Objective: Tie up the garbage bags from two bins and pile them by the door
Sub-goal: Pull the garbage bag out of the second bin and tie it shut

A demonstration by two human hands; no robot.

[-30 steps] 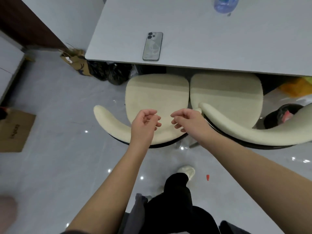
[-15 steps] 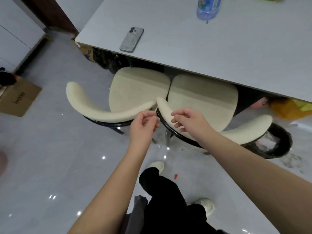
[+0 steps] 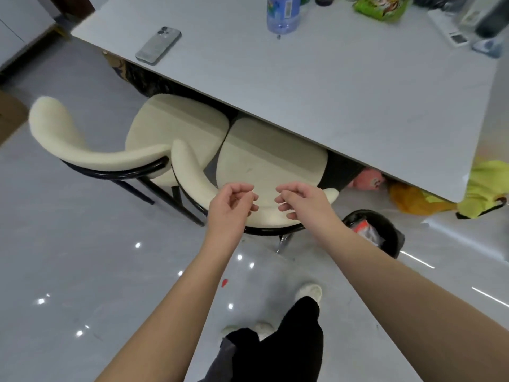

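A black bin (image 3: 391, 230) lined with a black garbage bag stands on the floor at the right, by the table's near corner. Red and white rubbish (image 3: 365, 230) shows in its mouth, and my right forearm hides its near left side. My left hand (image 3: 232, 206) and my right hand (image 3: 301, 201) hover side by side over the backrest of the nearer cream chair (image 3: 264, 161). The fingers of both are loosely curled and hold nothing. The bin is a little to the right of my right hand. A dark bag (image 3: 146, 81) lies under the table's far left end.
The grey table (image 3: 330, 86) carries a phone (image 3: 158, 45), a blue water bottle (image 3: 283, 12) and a green packet (image 3: 382, 6). A second cream chair (image 3: 82, 150) stands to the left. Yellow bags (image 3: 429, 199) lie under the table's right corner. Glossy grey floor lies around my feet.
The view has shifted right along the table, so the bin and the table's right corner have come into sight. My hands stay raised in front, now slightly further apart.
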